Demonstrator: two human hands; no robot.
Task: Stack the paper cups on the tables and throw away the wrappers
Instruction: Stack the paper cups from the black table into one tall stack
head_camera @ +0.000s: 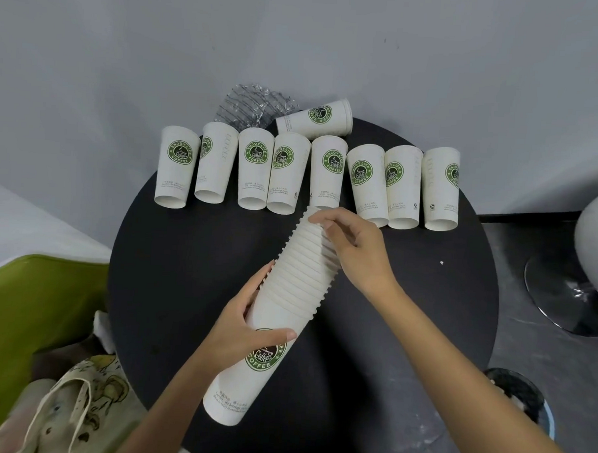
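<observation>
The stack (299,274) runs seven to one o'clock; left hand (238,333) grips its base, right hand (354,252) seemingly pinches the rim, cup row (327,172) at twelve.

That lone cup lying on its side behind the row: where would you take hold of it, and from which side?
Probably around the mid-wall of the lying cup, coming down from above. Its rounded side faces up and the row of cups blocks the near side. Its wide rim end points right, which looks like the other open approach.
</observation>
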